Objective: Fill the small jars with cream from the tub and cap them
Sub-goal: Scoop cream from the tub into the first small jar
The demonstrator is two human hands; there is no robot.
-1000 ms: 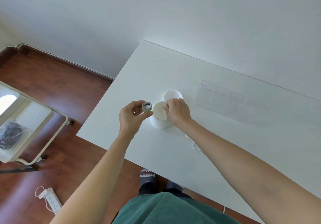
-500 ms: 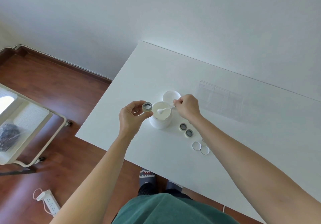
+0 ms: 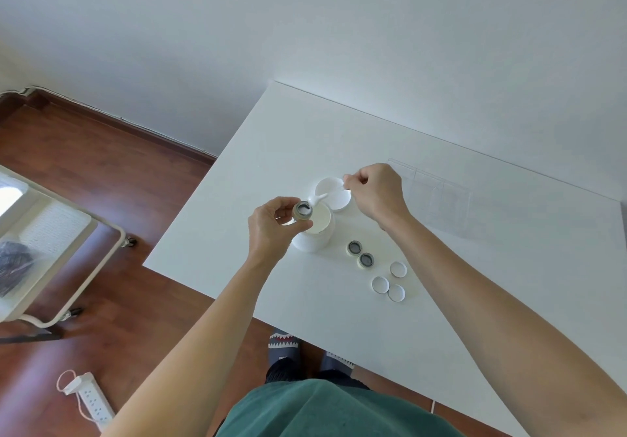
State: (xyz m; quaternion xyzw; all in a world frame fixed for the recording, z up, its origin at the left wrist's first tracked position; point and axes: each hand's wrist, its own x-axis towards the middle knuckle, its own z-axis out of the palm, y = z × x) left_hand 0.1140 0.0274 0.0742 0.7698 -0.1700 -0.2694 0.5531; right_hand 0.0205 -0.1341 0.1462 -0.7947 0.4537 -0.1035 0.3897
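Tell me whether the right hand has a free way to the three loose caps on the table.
Probably yes. The three caps lie in the open beside the right forearm, nothing over them. But the right hand is holding the spatula, so that would need setting down first.

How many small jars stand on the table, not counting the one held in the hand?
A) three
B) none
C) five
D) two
D: two open small jars stand side by side on the table, right of the tub; a third jar is held in the left hand.
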